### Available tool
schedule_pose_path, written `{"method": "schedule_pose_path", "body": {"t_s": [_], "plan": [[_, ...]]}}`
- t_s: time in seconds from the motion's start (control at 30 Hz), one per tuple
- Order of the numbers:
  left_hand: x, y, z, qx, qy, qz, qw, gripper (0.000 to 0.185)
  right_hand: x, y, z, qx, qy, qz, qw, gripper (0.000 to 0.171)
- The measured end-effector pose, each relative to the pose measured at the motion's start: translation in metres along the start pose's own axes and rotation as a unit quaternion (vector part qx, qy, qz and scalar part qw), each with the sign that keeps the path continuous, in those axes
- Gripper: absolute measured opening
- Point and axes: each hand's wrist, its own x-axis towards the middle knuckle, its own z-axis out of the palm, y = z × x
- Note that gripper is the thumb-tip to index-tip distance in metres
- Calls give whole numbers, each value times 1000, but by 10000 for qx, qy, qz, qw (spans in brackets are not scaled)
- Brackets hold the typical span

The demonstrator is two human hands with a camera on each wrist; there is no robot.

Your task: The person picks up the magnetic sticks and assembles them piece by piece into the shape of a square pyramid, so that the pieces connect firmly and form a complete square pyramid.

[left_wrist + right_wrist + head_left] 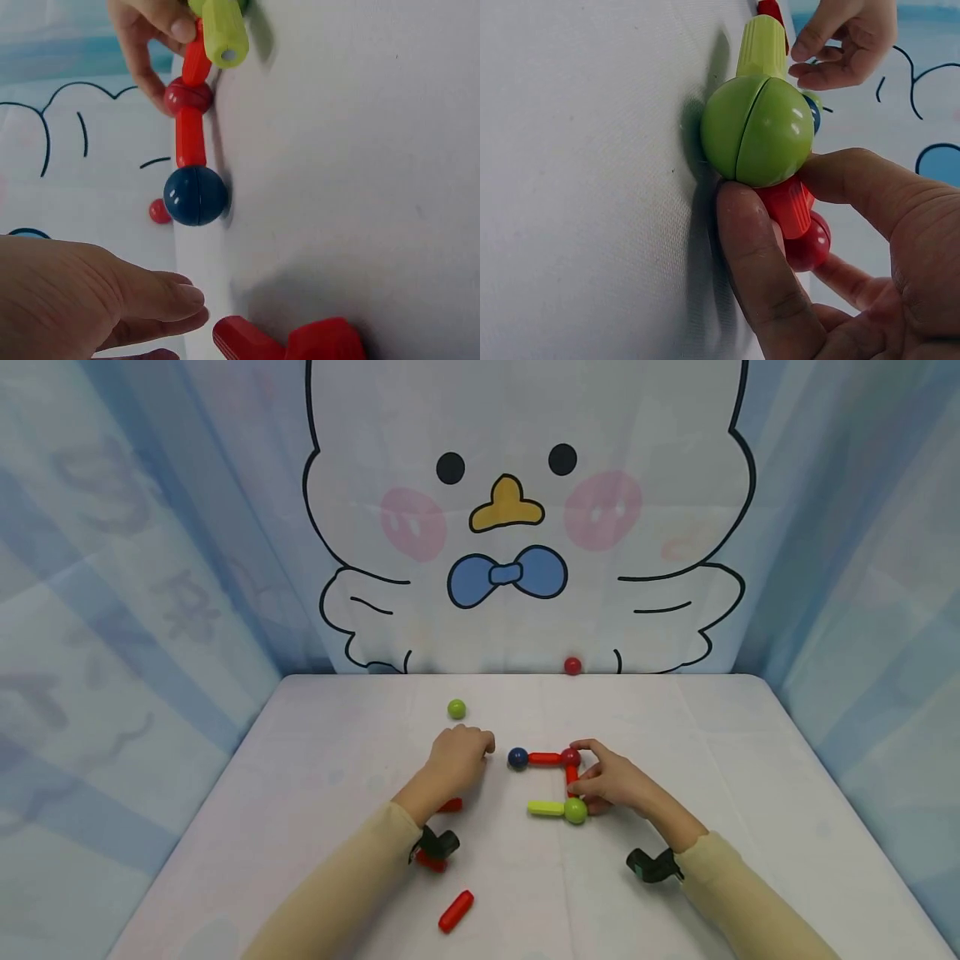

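- Ball-and-rod chain (572,775) lies on the white table (675,752), beyond the loose red rod (456,912) that is nearest to my head camera.
- Another red rod (432,862) and, slightly farther, a third red rod (452,806) show only partly past the left arm.
- On the chain's near side I see a lime rod (546,808) pointing left from a green ball (575,811).
- I have the right hand (618,779) clamped on the chain: my right wrist view shows one finger against the green ball.
- From there a red link runs away to a red ball (570,757), and a second turns left to the blue ball (517,758).
- I see the left hand (459,753) left of the blue ball and apart from it, fingers lightly bent, thumb tip close to the fingertips.
- Beyond that hand sits a loose green ball (457,709).
- Farthest, a loose red ball (573,666) shows at the table's far edge, before the printed backdrop (517,635).
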Motion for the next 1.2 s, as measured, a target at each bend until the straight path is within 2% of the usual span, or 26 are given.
{"method": "schedule_pose_path", "body": {"t_s": [0.1,0.23,0.37,0.5,0.6,0.73,0.97,1.07,1.2], "plan": [[6,-7,-2,-72,131,-84,9999,19,0,0,0,-23,17,26,10000,76],[13,-16,-4,-294,524,-115,9981,27,0,0,0,-39,18,56,10000,76],[20,-25,-5,-511,676,-413,9955,41,0,0,-1,-40,3,48,10000,75],[25,-32,-4,-686,531,-921,9920,54,0,0,-1,-53,-17,41,10000,75],[26,-37,-1,-967,418,-1086,9885,54,0,0,0,-56,-16,49,10000,75],[26,-41,5,-1274,455,-1081,9849,49,1,0,0,-56,-11,59,10000,75],[25,-41,14,-1827,620,-1212,9737,48,1,0,1,-57,10,89,9999,75],[25,-39,15,-1859,607,-1275,9724,47,1,0,1,-56,18,85,9999,75],[25,-33,13,-1718,580,-1274,9751,44,1,-1,1,-36,31,91,9999,75]]}}
